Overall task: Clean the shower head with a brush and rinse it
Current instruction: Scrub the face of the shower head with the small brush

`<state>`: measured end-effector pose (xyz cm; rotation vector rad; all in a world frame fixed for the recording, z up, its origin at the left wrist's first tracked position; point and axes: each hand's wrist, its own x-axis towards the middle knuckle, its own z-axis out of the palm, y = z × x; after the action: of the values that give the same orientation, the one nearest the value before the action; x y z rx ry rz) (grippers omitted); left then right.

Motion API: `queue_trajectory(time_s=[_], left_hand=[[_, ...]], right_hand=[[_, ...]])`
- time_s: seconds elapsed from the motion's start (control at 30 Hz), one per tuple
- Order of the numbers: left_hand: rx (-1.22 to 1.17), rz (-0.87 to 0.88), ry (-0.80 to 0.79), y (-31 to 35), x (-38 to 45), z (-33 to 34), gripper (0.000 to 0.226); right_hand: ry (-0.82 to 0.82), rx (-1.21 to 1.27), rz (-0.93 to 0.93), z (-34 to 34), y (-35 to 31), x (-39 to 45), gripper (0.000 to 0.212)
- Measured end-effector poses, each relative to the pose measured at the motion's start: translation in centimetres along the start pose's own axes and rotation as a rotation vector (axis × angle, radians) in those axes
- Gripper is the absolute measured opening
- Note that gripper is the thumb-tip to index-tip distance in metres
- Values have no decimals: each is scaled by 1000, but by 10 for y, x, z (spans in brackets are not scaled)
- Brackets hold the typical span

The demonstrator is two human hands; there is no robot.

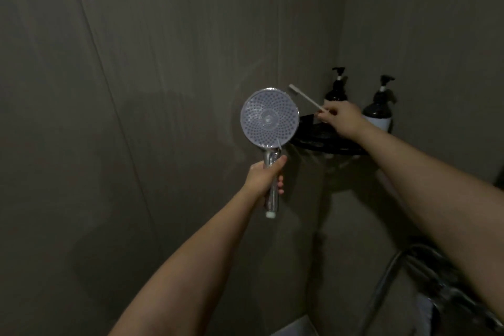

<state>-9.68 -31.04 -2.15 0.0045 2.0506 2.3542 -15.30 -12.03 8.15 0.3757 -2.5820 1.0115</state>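
A round shower head point(268, 118) with a pale dotted face and chrome handle is held upright at the frame's centre. My left hand point(266, 176) grips its handle, face turned toward me. A thin white brush point(306, 97) points up and left, its bristle tip near the head's upper right rim but apart from it. My right hand point(342, 120) pinches the brush's lower end, over the black corner shelf.
A black corner shelf point(321, 138) on the wall carries two dark pump bottles point(336, 88) point(379, 108). Grey tiled walls point(136, 76) meet in a corner behind. A chrome hose and tap fittings point(403, 267) sit at the lower right.
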Motion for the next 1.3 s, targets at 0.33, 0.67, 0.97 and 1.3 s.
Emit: queue_trajectory(time_s=[0.33, 0.67, 0.97, 1.3], left_hand=[[73, -20, -111, -10, -11, 53, 31], [64, 1, -198, -14, -32, 84, 32], [59, -4, -168, -12, -33, 75, 32], [42, 35, -116, -5, -27, 61, 33]], right_hand=[[154, -326, 40, -38, -33, -65, 33], [377, -507, 353, -57, -30, -94, 35], [99, -704, 119, -20, -55, -110, 27], [127, -486, 151, -5, -59, -112, 28]])
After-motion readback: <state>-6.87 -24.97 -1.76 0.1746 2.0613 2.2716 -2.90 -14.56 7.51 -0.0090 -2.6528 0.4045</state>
